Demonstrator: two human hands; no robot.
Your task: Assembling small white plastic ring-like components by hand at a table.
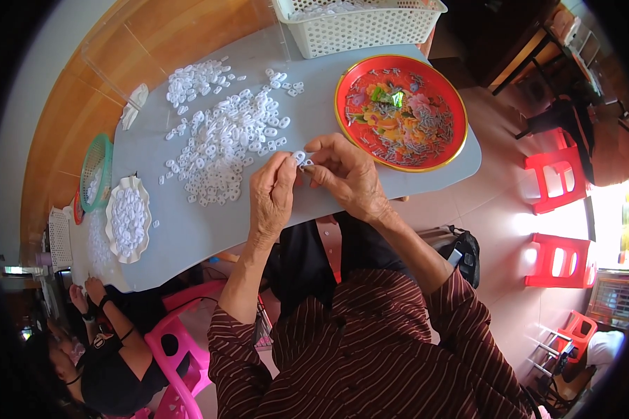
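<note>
My left hand (pixel 274 187) pinches a small white oval plastic piece with holes (pixel 300 157) between thumb and fingers, just above the table's near edge. Close against it, my right hand (pixel 349 176) has its thumb and fingertips drawn together around a second small white part (pixel 307 163). Whether the two parts are joined I cannot tell. Beyond my left hand lies a wide heap of white plastic pieces (pixel 220 143). Right of my right hand stands a round red tray with a gold rim (pixel 461 143), holding many small grey metal pins and a shiny green scrap.
A white perforated basket (pixel 363 35) stands at the far edge. On the left are a scalloped dish (pixel 145 244) of white pieces and a green basket (pixel 107 188). Another person (pixel 112 356) sits at the lower left by a pink chair (pixel 189 335). Red stools (pixel 559 262) stand on the right.
</note>
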